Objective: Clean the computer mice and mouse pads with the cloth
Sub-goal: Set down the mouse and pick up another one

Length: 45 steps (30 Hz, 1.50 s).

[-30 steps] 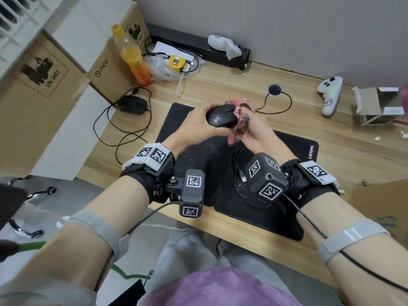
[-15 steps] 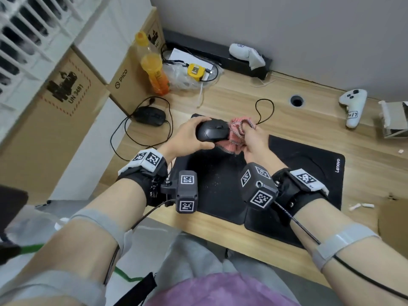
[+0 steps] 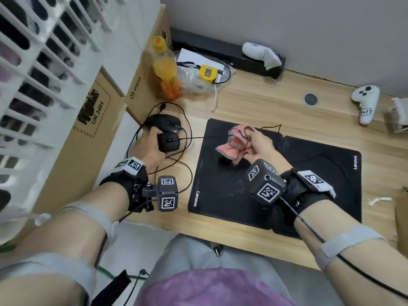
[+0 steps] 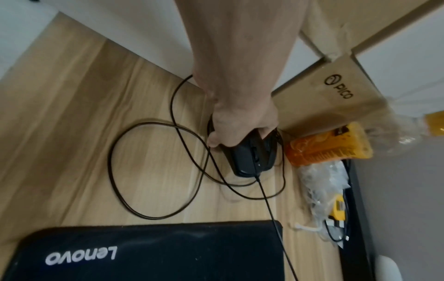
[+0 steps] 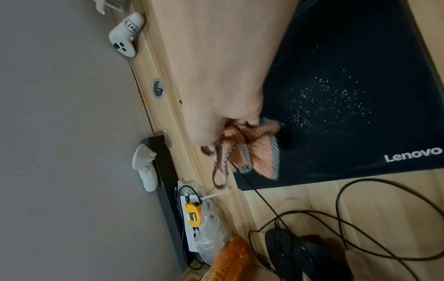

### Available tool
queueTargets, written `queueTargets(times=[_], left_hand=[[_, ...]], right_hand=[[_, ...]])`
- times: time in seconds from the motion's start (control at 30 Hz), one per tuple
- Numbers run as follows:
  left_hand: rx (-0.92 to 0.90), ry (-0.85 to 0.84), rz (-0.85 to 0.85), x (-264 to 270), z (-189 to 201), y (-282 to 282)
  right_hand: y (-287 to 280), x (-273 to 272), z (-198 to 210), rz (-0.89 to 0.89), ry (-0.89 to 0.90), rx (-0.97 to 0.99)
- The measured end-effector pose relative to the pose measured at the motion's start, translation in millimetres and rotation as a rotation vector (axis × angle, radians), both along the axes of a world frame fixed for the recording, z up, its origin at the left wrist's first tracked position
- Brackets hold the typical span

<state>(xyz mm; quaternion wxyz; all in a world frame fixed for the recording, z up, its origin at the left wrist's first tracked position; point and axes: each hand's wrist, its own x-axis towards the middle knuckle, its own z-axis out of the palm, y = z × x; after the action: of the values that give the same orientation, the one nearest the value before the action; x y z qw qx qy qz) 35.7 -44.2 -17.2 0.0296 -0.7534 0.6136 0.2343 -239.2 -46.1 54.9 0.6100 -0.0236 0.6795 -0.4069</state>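
Observation:
My left hand [image 3: 154, 143] grips a black wired mouse [image 3: 169, 141] low at the wooden desk, left of the pads and right beside a second black mouse [image 3: 165, 122]. The left wrist view shows the fingers curled over the mouse's [image 4: 250, 157] back. My right hand [image 3: 254, 140] holds a bunched pink cloth [image 3: 234, 145] just above the far part of the left black Lenovo mouse pad [image 3: 220, 191], which carries white specks. The right pad [image 3: 331, 173] overlaps it. In the right wrist view the cloth [image 5: 252, 152] hangs from my fist over the pad [image 5: 348, 95].
Looped mouse cables [image 3: 183, 155] lie between the mice and the pads. An orange drink bottle [image 3: 165, 69], cardboard boxes [image 3: 136, 89] and a yellow tape measure [image 3: 207, 74] crowd the back left. White controllers [image 3: 366, 102] lie at the back right.
My left hand has carried the mouse left, off the pad and away from the cloth, down beside the second mouse. The right hand stays over the pad with the cloth.

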Motion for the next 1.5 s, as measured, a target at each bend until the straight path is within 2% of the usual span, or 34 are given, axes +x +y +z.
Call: queueTargets(times=[0.17, 0.23, 0.27, 0.33, 0.4, 0.47, 0.53, 0.7, 0.93, 1.07, 1.13, 1.23, 1.33, 1.4, 1.47, 1.5], left_hand=[[0.082, -0.117, 0.035, -6, 0, 3], [0.031, -0.088, 0.010, -14, 4, 4], [-0.026, -0.018, -0.021, -18, 4, 4], [-0.113, 0.231, -0.079, -31, 3, 4], [-0.100, 0.480, -0.160, -54, 5, 5], [-0.063, 0.592, -0.262, -79, 7, 6], [-0.047, 0.616, -0.330, -94, 7, 7], [-0.030, 0.559, -0.400, -92, 11, 11], [-0.051, 0.410, -0.311, -59, 10, 3], [-0.167, 0.311, -0.234, -41, 11, 4], [-0.170, 0.258, -0.191, -26, 6, 3], [-0.187, 0.179, -0.080, -23, 3, 4], [-0.279, 0.085, 0.061, -55, 22, 0], [-0.417, 0.029, -0.004, -76, 38, -5], [-0.500, 0.080, -0.166, -92, 48, -13], [-0.478, 0.137, -0.261, -100, 50, -17]], right_hand=[[2, 4, -12, 0.153, -0.083, 0.062], [5, 5, -15, 0.177, -0.109, 0.065], [7, 6, -16, 0.187, -0.113, 0.063], [8, 10, -17, 0.215, -0.113, 0.066], [9, 17, -17, 0.246, -0.116, 0.068], [11, 22, -15, 0.280, -0.116, 0.051], [13, 24, -12, 0.281, -0.129, 0.032], [19, 10, -2, 0.238, -0.075, 0.051], [29, -23, 1, -0.129, 0.024, 0.090], [33, -37, 7, -0.326, 0.066, 0.084], [31, -43, 12, -0.395, 0.080, 0.076], [30, -51, 10, -0.394, 0.110, 0.089], [30, -41, 9, -0.343, 0.111, 0.122], [30, -32, 7, -0.288, 0.110, 0.123], [30, -21, 7, -0.222, 0.074, 0.100], [30, -12, 8, -0.185, 0.055, 0.091]])
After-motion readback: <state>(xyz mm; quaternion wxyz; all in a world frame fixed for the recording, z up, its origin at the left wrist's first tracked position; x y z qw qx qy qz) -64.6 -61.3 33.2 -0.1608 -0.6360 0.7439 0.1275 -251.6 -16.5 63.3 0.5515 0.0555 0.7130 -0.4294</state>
